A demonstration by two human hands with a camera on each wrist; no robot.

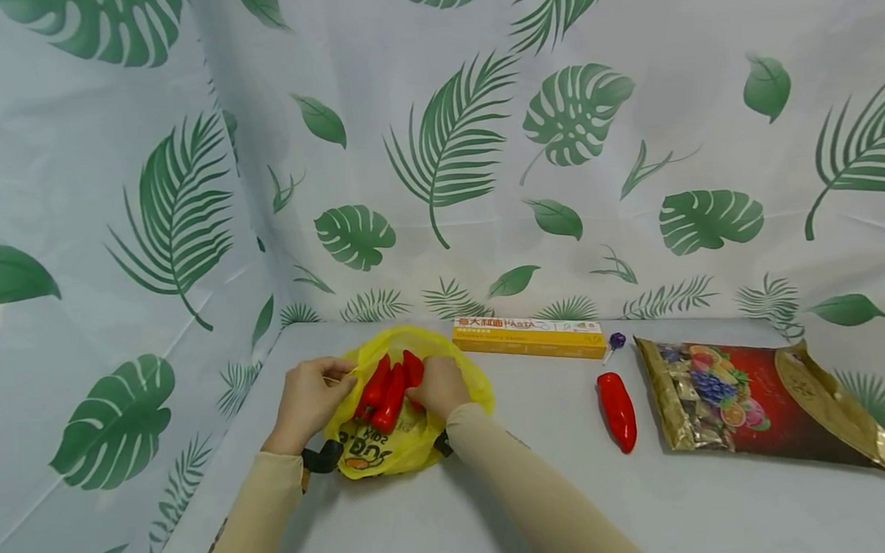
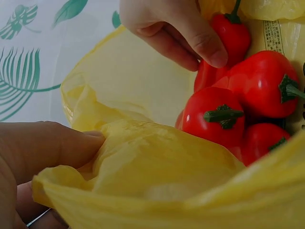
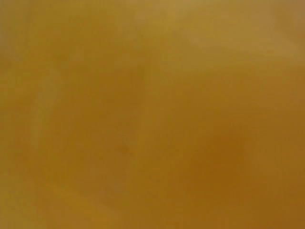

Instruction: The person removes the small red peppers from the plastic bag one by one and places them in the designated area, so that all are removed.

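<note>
Left hand [image 2: 33,157] pinching yellow bag [image 2: 152,181], red peppers [image 2: 238,105] inside, perhaps five.

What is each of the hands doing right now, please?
Left hand: pinches the yellow bag's edge.
Right hand: at the red peppers in the bag; grip cannot be told.

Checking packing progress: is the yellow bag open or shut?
Open: the left hand holds the yellow bag mouth wide, red peppers visible inside.

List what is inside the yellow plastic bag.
Inside the yellow plastic bag, several glossy red peppers with green stems show, the right hand resting among them. Anything beneath them is covered; the exact count is unclear.
</note>
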